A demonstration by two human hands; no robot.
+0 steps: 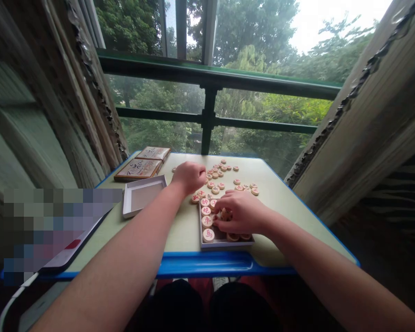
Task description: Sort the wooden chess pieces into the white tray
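Note:
Round wooden chess pieces (224, 174) with red and dark characters lie scattered on a pale green table (287, 203) with a blue rim. A shallow white box tray (224, 243) near the front edge holds a column of pieces (206, 222). My right hand (240, 213) rests over the tray, fingers curled on a piece inside it. My left hand (189, 176) is closed over the loose pieces just beyond the tray; what it holds is hidden.
An empty white box lid (142, 195) lies left of the tray. A folded wooden game board (143, 165) sits at the back left. A phone (76, 246) with a cable lies at the front left. A railing and window stand behind the table.

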